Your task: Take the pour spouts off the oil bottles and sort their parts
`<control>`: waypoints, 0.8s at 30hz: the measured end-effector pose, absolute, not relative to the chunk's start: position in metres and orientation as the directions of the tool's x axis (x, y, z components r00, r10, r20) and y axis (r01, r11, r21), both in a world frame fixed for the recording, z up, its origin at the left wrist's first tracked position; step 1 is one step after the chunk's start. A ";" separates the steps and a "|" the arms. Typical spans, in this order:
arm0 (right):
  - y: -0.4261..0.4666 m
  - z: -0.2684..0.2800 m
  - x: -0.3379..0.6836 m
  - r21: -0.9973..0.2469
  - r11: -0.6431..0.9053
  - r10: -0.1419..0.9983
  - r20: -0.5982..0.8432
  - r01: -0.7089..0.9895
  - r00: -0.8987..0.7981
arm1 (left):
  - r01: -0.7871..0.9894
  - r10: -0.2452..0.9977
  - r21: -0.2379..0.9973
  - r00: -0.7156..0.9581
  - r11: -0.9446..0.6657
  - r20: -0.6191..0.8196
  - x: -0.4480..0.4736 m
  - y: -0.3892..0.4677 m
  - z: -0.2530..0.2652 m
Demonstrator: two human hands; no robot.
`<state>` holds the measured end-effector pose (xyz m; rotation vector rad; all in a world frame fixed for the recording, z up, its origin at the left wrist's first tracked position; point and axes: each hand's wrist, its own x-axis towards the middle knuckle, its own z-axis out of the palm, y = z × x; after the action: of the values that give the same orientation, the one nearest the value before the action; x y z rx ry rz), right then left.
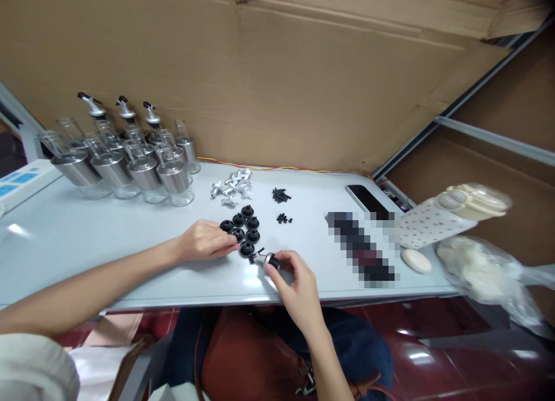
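Note:
My right hand [297,279] pinches a bottle pourer [269,260] between thumb and fingers, its metal spout pointing left and its black ribbed stopper toward my palm. Close by on the left, my left hand [206,240] rests low over the table, fingers drawn together with the tips against a cluster of black rubber stoppers [252,236]. Whatever those fingertips grip, if anything, is hidden. Behind the stoppers lies a pile of silver spout pieces [234,184]. Small black tubes [281,195] and tiny black caps [284,218] form two little heaps to the right.
Several glass bottles with steel sleeves [143,173] crowd the back left, some fitted with pourers [151,117]. A power strip [26,178] sits at the left edge. On the right are a phone [368,201], a dotted flask [433,222], a white oval object [416,260] and a plastic bag [477,271].

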<state>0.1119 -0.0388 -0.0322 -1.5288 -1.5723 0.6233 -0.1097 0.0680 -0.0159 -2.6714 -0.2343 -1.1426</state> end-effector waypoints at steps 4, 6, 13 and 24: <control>-0.039 -0.033 0.112 -0.828 0.138 0.971 0.221 0.544 0.090 | 0.196 0.008 -0.218 0.761 -0.956 0.649 -0.117 0.068 -0.014; -0.039 -0.033 0.112 -0.832 0.136 0.972 0.217 0.538 0.090 | 0.193 0.009 -0.234 0.789 -0.953 0.614 -0.119 0.069 -0.013; -0.040 -0.030 0.115 -0.883 0.120 0.981 0.177 0.454 0.085 | 0.238 0.106 -0.132 0.775 -0.962 0.623 -0.124 0.073 -0.023; -0.041 -0.027 0.114 -0.970 0.118 0.982 0.146 0.210 0.122 | 0.182 0.063 -0.107 0.735 -0.977 0.675 -0.112 0.064 -0.011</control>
<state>0.1145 -0.0409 -0.0274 -1.3155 -1.3116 0.9066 -0.1125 0.0642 -0.0106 -2.7695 -0.1973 -1.0692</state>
